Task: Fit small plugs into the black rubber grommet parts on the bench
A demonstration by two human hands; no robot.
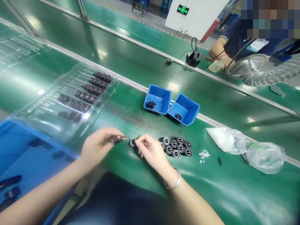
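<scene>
My left hand [99, 144] is closed in a pinch on a small dark wire-like part [117, 138] just above the green bench. My right hand [151, 149], with a bracelet on its wrist, pinches a small round black-and-silver part [132, 142] resting on the mat. The two hands sit a few centimetres apart. Just right of my right hand lies a cluster of several similar round parts [177, 147].
Two blue bins [158, 98] [185, 109] holding dark wire bits stand behind the cluster. A clear tray [70, 100] with rows of dark parts lies at left, a blue tray [25, 156] at near left. A plastic bag [248, 148] and white bits [203, 155] lie right. Another person's arm [220, 47] rests beyond the conveyor.
</scene>
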